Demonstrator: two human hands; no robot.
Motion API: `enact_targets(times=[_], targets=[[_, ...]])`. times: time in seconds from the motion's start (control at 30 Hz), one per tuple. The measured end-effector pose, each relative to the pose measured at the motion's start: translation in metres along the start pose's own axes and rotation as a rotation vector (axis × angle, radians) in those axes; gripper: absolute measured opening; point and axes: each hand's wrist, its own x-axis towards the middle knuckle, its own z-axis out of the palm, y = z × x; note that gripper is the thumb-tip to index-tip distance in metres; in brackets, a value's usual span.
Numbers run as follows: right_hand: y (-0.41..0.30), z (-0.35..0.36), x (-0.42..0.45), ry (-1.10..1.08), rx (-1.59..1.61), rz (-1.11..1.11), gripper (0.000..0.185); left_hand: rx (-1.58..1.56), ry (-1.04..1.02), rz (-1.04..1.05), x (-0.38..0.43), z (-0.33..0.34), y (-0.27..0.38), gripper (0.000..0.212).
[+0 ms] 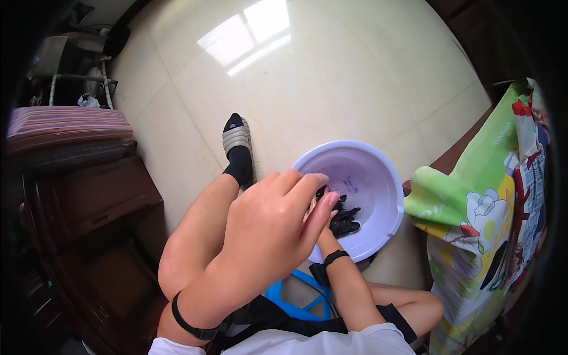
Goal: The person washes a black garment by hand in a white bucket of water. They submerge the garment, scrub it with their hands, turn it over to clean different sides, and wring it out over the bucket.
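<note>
My left hand (pixel 275 208) is raised close to the camera, fingers bent and thumb apart, with nothing visible between them. It covers the near left rim of a light purple plastic basin (pixel 377 177). My right hand (pixel 329 217) reaches into the basin and touches dark, wet-looking cloth (pixel 346 222). Most of that hand is hidden behind the left, so its grip does not show. A little water seems to lie in the basin, and printed marks show on its inner wall. Black bands circle both of my arms.
A blue plastic stool frame (pixel 301 297) stands between my legs. To the right hangs cartoon-print fabric (pixel 475 213) over dark wooden furniture. Dark wooden furniture (pixel 97 191) with a striped cushion (pixel 71 122) is at left. My slippered foot (pixel 237 137) rests on pale floor tiles (pixel 319 97).
</note>
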Motion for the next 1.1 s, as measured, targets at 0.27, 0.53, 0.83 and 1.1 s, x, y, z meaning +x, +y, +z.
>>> enact_targets(times=[0.27, 0.53, 0.83, 1.1], targets=[[0.030, 0.010, 0.026, -0.151, -0.239, -0.145, 0.067, 0.018, -0.090, -0.097, 0.002, -0.012, -0.005, 0.021], [0.038, -0.033, 0.092, -0.198, 0.060, -0.038, 0.064, 0.076, -0.093, 0.028, 0.014, -0.008, 0.004, 0.023], [0.086, -0.103, 0.039, 0.033, 0.358, -0.256, 0.038, -0.036, 0.000, 0.020, 0.000, 0.008, 0.004, 0.019], [0.094, -0.060, -0.056, -0.099, -0.018, -0.226, 0.046, -0.010, -0.021, 0.053, -0.006, 0.013, 0.011, 0.017]])
